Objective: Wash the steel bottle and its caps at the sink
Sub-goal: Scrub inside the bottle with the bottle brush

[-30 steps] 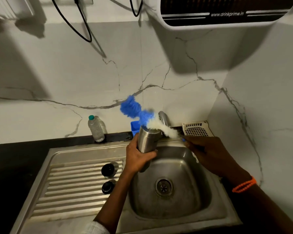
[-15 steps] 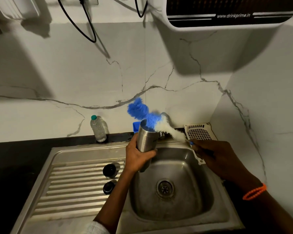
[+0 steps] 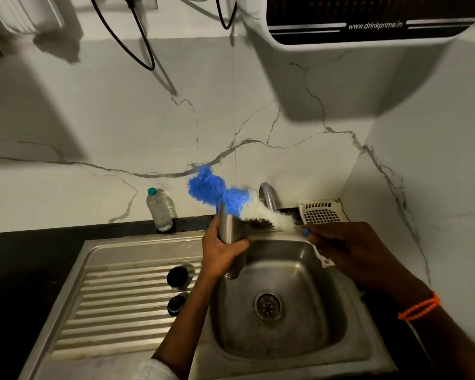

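My left hand point(image 3: 220, 253) grips the steel bottle point(image 3: 232, 229) upright over the left side of the sink basin point(image 3: 299, 349). My right hand point(image 3: 348, 250) holds the handle of a bottle brush point(image 3: 225, 193) with blue and white bristles. The brush lies across the bottle's open mouth, with its blue tip sticking out to the upper left. Two black caps sit on the ribbed drainboard: the larger cap point(image 3: 178, 276) behind, the smaller cap point(image 3: 176, 304) in front.
The tap point(image 3: 268, 196) stands behind the basin, just right of the bottle. A small clear plastic bottle point(image 3: 159, 211) stands on the dark counter at the wall. A white perforated holder point(image 3: 322, 212) sits in the back right corner. A water purifier point(image 3: 368, 20) hangs above.
The view has shifted slightly. Bottle and brush stay in much the same pose, the brush across the bottle's mouth; the hands have barely moved.
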